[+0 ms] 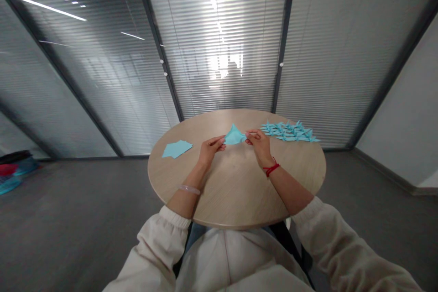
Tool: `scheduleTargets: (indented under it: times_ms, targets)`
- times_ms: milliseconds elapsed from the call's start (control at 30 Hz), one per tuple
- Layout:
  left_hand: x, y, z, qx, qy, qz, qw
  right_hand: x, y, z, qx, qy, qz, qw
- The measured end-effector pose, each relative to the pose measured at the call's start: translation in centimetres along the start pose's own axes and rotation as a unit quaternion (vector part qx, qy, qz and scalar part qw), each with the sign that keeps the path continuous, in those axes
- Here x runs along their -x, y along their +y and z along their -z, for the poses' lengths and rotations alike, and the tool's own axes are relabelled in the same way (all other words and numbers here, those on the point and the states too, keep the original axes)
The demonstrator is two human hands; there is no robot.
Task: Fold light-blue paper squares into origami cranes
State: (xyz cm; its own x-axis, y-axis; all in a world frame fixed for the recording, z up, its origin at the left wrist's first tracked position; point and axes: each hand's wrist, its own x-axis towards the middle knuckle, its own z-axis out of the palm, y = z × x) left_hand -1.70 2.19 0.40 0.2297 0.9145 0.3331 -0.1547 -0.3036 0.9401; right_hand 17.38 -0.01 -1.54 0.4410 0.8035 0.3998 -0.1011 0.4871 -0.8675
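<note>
A light-blue sheet of origami paper [234, 136], partly folded and with a raised peak at its far side, is held above the round table between both hands. My left hand [211, 148] pinches its left corner between thumb and fingers. At the opposite corner, my right hand [258, 144] grips the paper with thumb and fingertips. Just beyond my right hand lie several folded blue paper cranes [290, 131], packed in rows. To the left of my left hand, some flat blue paper sheets [177, 149] rest on the wood, overlapping at angles.
The round wooden table [236, 205] stands right in front of my body. Behind it rises a glass partition with blinds [226, 96]. Red and blue items [13, 173] sit on the floor at far left. A white wall [407, 114] is on the right.
</note>
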Motion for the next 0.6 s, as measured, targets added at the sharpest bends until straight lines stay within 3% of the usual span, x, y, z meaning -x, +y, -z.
scheduleTargets:
  times_ms: [600]
  targets:
    - [-0.34,0.65,0.46,0.005,0.099,-0.061,0.993,-0.01,-0.59,-0.26,-0.035,-0.05,-0.003,0.998]
